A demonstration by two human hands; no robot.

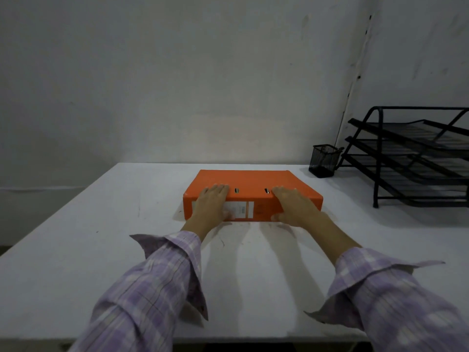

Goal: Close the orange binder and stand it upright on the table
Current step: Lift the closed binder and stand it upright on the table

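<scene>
Head view | orange binder [251, 182] closed, laid flat at frame centre on table [76, 237] | left hand [212, 203] and right hand [291, 204] clasped over its near spine edge.

Both arms wear long sleeves [142, 288] in a lilac and white check with thin darker lines. Cuffs unbuttoned, flaring open at each wrist, corners pointed. Left hand [212, 203] and right hand [294, 204] bare; no rings, watch or gloves visible.
</scene>
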